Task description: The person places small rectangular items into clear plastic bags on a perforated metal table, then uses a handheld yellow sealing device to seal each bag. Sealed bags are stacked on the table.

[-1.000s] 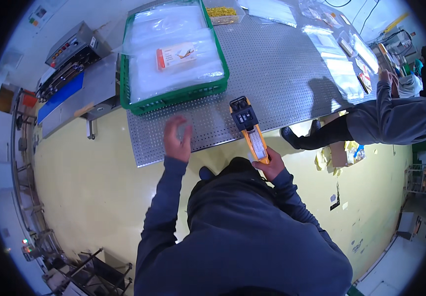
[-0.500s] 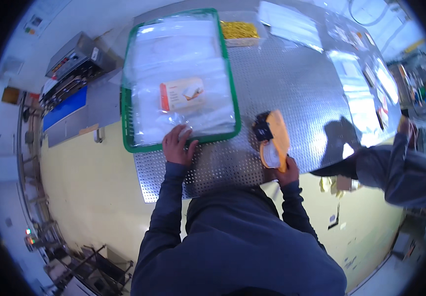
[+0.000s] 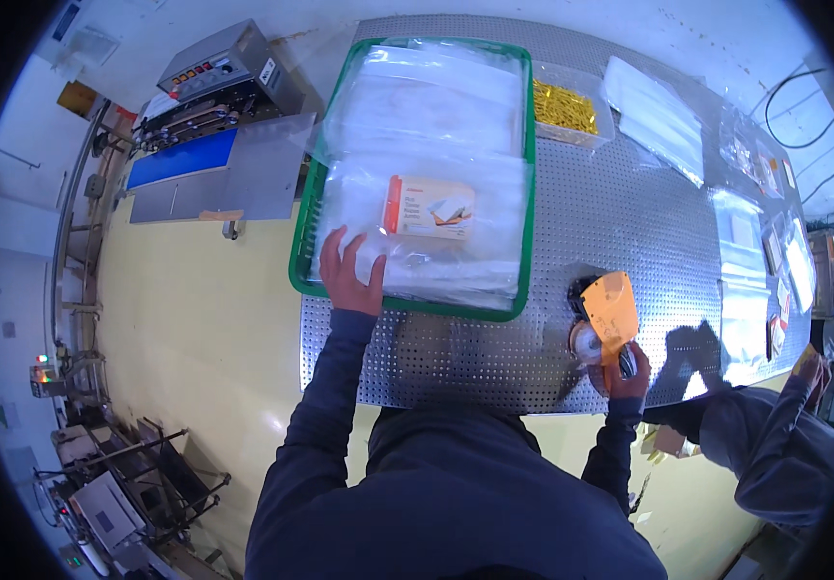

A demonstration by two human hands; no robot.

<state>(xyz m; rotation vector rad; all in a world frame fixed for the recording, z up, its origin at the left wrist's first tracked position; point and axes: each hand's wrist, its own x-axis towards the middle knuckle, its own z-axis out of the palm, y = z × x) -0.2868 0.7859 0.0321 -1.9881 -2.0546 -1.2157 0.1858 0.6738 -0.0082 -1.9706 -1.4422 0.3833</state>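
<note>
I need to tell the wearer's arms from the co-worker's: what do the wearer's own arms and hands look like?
The left hand and right hand are bare, without gloves. The left sleeve and right sleeve are long, dark navy and creased, reaching the wrists. No cables or markings show on them.

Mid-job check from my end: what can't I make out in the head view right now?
All in the head view:
Right hand: some fingers are hidden by the orange handheld tool it holds.
Left hand: fingertip contact with the clear bags can't be judged from above.
Green basket: floor covered by those bags.
Gold pieces: too small to count.
Co-worker: head lost in the dark right rim.
</note>
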